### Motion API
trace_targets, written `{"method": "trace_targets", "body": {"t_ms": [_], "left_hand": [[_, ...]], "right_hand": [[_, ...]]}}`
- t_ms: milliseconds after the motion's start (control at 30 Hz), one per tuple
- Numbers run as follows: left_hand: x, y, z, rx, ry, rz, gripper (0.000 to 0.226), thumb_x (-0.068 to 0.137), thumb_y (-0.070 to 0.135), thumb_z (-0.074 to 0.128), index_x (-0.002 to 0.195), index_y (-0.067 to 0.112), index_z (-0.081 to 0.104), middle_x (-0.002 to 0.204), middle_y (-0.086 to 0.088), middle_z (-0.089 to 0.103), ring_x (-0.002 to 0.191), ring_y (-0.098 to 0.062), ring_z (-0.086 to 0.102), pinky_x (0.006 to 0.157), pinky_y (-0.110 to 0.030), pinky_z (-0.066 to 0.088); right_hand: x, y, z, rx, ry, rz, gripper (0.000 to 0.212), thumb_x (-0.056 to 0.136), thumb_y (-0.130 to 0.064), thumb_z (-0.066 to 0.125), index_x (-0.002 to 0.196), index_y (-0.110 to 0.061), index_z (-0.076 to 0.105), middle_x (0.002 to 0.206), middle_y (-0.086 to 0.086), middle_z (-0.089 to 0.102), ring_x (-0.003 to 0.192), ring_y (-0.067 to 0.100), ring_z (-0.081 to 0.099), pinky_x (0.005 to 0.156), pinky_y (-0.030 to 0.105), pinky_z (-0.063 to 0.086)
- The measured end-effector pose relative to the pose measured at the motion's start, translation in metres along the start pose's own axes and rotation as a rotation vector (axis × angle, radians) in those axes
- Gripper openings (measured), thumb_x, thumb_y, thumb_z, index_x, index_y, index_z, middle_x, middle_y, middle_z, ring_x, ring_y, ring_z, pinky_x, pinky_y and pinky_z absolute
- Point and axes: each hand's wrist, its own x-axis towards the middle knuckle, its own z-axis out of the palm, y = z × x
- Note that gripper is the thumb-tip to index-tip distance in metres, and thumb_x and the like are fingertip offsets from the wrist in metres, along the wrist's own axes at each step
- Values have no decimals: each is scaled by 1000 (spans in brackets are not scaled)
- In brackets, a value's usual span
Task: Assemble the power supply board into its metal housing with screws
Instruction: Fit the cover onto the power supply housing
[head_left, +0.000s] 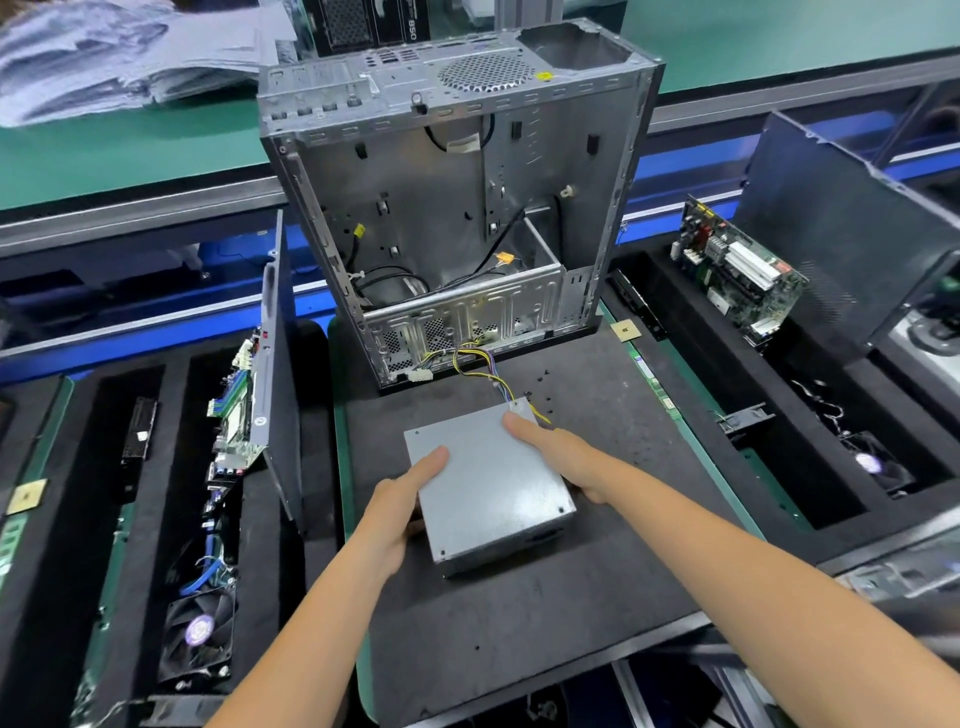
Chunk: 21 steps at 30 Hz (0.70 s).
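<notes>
Grey power supply box (488, 486) between hands; left hand (400, 512) grips left edge; right hand (566, 457) clamps right edge.

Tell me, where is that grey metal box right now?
The power supply box sits mid-frame, held between both hands just above the black mat, in front of the open computer case.

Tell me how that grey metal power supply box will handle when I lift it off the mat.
The power supply box is sheet metal, so probably rigid and fairly heavy for its size; both the left hand and right hand hold it. Its smooth faces may be slippery. The wire bundle still runs toward the computer case, so it will likely tug.
</notes>
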Motion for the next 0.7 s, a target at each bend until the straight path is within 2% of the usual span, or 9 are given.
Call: {"method": "trace_targets", "body": {"t_ms": [100, 200, 267, 333, 467, 567, 633, 700], "left_hand": [[-1, -3, -1, 12, -6, 3, 64, 53, 59, 84, 98, 15, 76, 102, -5, 75, 91, -21, 72, 86, -38, 50], [-1, -1, 0, 8, 2, -4, 69, 53, 60, 84, 105, 15, 74, 103, -3, 75, 93, -19, 72, 89, -39, 50], [0, 1, 0, -3, 7, -15, 71, 54, 59, 84, 108, 15, 72, 104, -3, 74, 96, -19, 71, 93, -40, 50], [-1, 0, 0, -4, 7, -24, 70, 54, 59, 84, 107, 15, 72, 104, -4, 74, 96, -21, 71, 94, -42, 50], [-1, -1, -1, 12, 4, -27, 72, 53, 61, 84, 107, 16, 72, 104, -4, 74, 95, -21, 71, 94, -42, 50], [-1, 0, 0, 0, 8, -35, 72, 54, 59, 83, 110, 15, 71, 105, -5, 74, 97, -23, 71, 98, -44, 49], [-1, 1, 1, -6, 9, -35, 72, 55, 58, 84, 111, 14, 70, 105, -6, 74, 98, -24, 71, 99, -44, 48], [-2, 1, 2, 4, 3, -30, 68, 57, 56, 83, 109, 13, 71, 105, -6, 74, 97, -24, 71, 99, -44, 48]], "right_hand": [[1, 5, 1, 17, 21, -30, 67, 82, -60, 64, 137, -28, 46, 102, -5, 74, 90, 11, 71, 70, 22, 54], [3, 4, 1, -10, 23, -10, 67, 76, -65, 65, 128, -24, 57, 101, -4, 74, 92, 13, 71, 87, 31, 53], [3, 2, 2, -33, 39, 7, 66, 72, -68, 65, 118, -20, 65, 97, -4, 75, 88, 13, 72, 84, 30, 53], [5, 3, 4, -37, 83, 6, 68, 71, -70, 66, 120, -23, 62, 96, -5, 75, 86, 12, 72, 82, 29, 53], [4, 4, 4, -56, 105, 14, 73, 66, -73, 66, 115, -19, 65, 96, -4, 75, 91, 15, 71, 96, 38, 51], [1, 2, 4, -86, 108, 28, 74, 67, -74, 64, 111, -15, 66, 97, -1, 75, 92, 19, 71, 98, 41, 50], [0, 0, 6, -140, 174, 31, 81, 64, -78, 61, 112, -13, 65, 104, 1, 72, 96, 22, 68, 97, 42, 49], [-1, -2, 7, -233, 255, 16, 82, 67, -79, 56, 114, -13, 61, 110, 2, 67, 98, 20, 65, 90, 38, 50]]}}
